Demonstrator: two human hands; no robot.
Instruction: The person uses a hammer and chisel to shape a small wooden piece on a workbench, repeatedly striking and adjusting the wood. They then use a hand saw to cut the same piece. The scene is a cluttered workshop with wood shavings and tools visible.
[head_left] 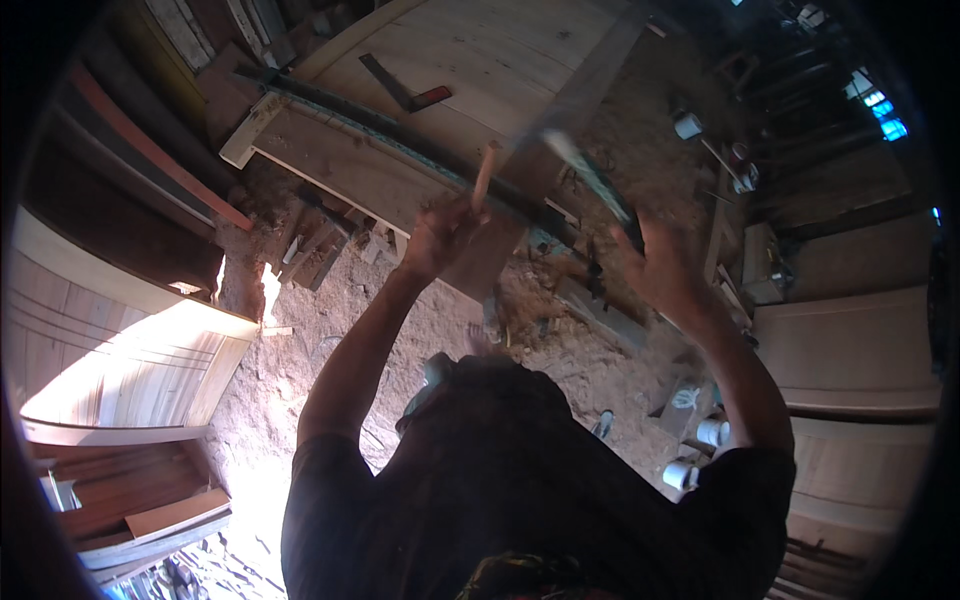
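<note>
My left hand (445, 235) is closed around a short wooden stick (485, 175) that points up at the near edge of a pale wooden panel (470, 60). To its right, my raised right hand (660, 260) grips a long greenish bar-shaped tool (598, 183). The pale far end of this tool is smeared by motion, so its exact kind is unclear. A long greenish metal bar (370, 130) runs along the panel's near side, passing by my left hand. On the panel lies a square (408, 95) with a dark blade and a partly red stock.
Wood offcuts (315, 245) litter the dusty ground left of my hands. Pale panelled boards (130, 350) lean at left, with more panels (845, 350) at right. White round containers (712, 432) stand by my right elbow. A wooden beam (600, 315) lies below the bench.
</note>
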